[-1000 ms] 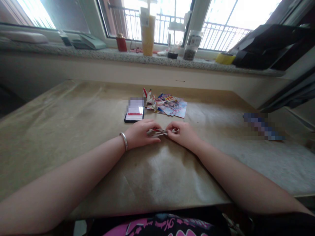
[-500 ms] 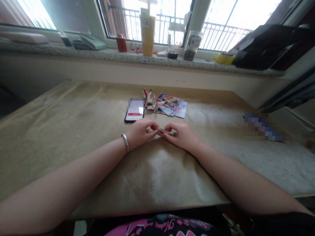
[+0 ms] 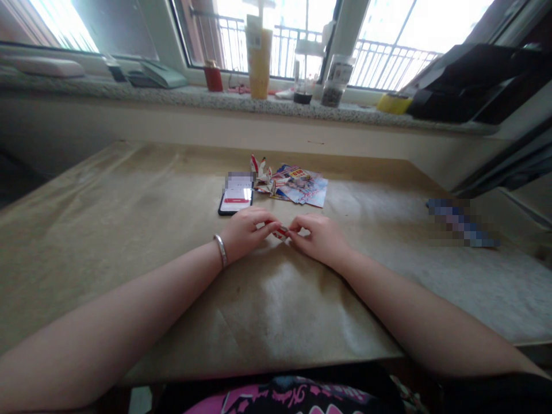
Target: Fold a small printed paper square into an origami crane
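A small folded piece of red and white printed paper [image 3: 281, 233] is held between my two hands, just above the table. My left hand [image 3: 248, 233], with a silver bangle at its wrist, pinches the paper's left side between thumb and fingers. On the other side, my right hand [image 3: 317, 237] pinches the right edge. Beyond the left hand lies a phone [image 3: 236, 200] with its screen lit. Folded paper figures [image 3: 262, 175] in white and red stand beside it, touching a pile of colourful printed sheets [image 3: 313, 190].
A beige cloth covers the table [image 3: 172, 276]. At the right lies a blurred dark-blue flat thing [image 3: 461, 223]. Along the granite windowsill [image 3: 164, 95] stand a red container [image 3: 213, 76], a tall yellow container [image 3: 259, 63], a clear jar [image 3: 336, 80] and a black bag [image 3: 461, 86].
The folded paper has turned in my fingers, so its red and white face now shows. My right fingertips have closed in to its right edge. The other things have stayed put.
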The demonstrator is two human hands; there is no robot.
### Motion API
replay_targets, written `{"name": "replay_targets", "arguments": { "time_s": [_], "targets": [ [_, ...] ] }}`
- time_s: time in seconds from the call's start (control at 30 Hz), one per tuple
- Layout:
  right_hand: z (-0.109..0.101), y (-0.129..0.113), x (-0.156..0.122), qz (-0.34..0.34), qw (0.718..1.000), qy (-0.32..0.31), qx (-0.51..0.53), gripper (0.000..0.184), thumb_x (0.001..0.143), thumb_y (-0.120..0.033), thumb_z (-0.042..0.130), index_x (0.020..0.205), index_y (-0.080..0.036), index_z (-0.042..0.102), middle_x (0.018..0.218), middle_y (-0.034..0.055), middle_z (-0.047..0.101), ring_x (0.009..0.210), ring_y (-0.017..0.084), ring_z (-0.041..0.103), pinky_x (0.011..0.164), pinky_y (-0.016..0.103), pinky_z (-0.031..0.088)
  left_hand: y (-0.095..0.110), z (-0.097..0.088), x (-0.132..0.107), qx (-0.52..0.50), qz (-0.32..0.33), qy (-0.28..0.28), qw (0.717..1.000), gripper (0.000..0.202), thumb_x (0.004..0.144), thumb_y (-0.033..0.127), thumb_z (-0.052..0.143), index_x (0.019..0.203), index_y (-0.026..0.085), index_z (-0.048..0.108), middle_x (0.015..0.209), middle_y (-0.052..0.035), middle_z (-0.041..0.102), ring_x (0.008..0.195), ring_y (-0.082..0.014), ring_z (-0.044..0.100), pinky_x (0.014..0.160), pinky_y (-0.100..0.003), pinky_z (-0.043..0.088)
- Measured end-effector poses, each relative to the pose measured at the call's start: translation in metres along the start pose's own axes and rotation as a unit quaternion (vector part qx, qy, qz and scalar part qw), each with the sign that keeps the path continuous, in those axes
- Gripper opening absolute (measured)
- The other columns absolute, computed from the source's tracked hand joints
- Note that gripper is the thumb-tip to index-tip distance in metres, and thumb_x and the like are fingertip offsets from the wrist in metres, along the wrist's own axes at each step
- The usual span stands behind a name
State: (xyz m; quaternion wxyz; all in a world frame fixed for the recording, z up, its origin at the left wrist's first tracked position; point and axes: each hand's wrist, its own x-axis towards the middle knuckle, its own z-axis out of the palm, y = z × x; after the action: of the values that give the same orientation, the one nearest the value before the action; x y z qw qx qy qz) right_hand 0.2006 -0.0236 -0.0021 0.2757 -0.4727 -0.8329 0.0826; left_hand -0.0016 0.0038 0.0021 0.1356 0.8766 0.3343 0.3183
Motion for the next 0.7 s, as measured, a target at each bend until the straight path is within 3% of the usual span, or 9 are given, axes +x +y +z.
{"name": "replay_targets", "arguments": {
  "time_s": [0.17, 0.3, 0.4, 0.57, 0.7],
  "targets": [
    [0.001, 0.001, -0.001, 0.023, 0.999, -0.008, 0.042, 0.009, 0.078, -0.025, 0.056, 0.074, -0.02, 0.062, 0.074, 0.0001, 0.065, 0.068, 0.012, 0.056, 0.06, 0.022, 0.039, -0.001, -0.002, 0.001, -0.013, -0.038, -0.029, 0.999, 0.036, 0.089, 0.038, 0.041, 0.077, 0.016, 0.066, 0.069, -0.0021, 0.062, 0.068, -0.0136, 0.055, 0.064, -0.025, 0.041],
    [0.005, 0.003, -0.001, 0.06, 0.996, 0.002, 0.065, 0.013, 0.079, -0.03, 0.057, 0.074, -0.019, 0.062, 0.07, 0.0005, 0.065, 0.065, 0.012, 0.057, 0.06, 0.023, 0.041, -0.002, -0.001, 0.002, -0.084, -0.088, -0.032, 0.992, 0.026, 0.08, 0.036, 0.055, 0.095, 0.016, 0.064, 0.086, -0.0031, 0.067, 0.076, -0.0139, 0.06, 0.066, -0.024, 0.046],
    [0.006, 0.005, 0.0, 0.071, 0.994, 0.006, 0.079, 0.013, 0.079, -0.031, 0.058, 0.075, -0.019, 0.063, 0.069, 0.0006, 0.065, 0.064, 0.012, 0.057, 0.06, 0.023, 0.042, -0.003, 0.001, 0.002, -0.112, -0.109, -0.03, 0.987, 0.021, 0.077, 0.03, 0.059, 0.092, 0.015, 0.064, 0.083, -0.0029, 0.067, 0.074, -0.0132, 0.061, 0.064, -0.023, 0.048],
    [0.003, 0.001, 0.0, 0.016, 0.992, 0.038, 0.118, 0.019, 0.077, -0.03, 0.06, 0.093, -0.02, 0.063, 0.084, 0.0016, 0.065, 0.071, 0.011, 0.057, 0.064, 0.024, 0.045, -0.003, 0.001, 0.002, -0.083, -0.079, -0.01, 0.993, 0.015, 0.08, 0.027, 0.057, 0.08, 0.016, 0.066, 0.077, -0.0015, 0.067, 0.071, -0.0125, 0.06, 0.066, -0.023, 0.048],
    [-0.001, -0.006, -0.001, -0.019, 0.99, 0.055, 0.132, 0.012, 0.082, -0.026, 0.054, 0.088, -0.02, 0.062, 0.083, 0.0019, 0.062, 0.074, 0.011, 0.055, 0.066, 0.024, 0.045, -0.002, 0.0, 0.002, -0.068, -0.036, -0.001, 0.997, 0.014, 0.08, 0.028, 0.058, 0.08, 0.018, 0.067, 0.077, -0.0008, 0.068, 0.072, -0.0121, 0.06, 0.068, -0.023, 0.048]
  ]
}}
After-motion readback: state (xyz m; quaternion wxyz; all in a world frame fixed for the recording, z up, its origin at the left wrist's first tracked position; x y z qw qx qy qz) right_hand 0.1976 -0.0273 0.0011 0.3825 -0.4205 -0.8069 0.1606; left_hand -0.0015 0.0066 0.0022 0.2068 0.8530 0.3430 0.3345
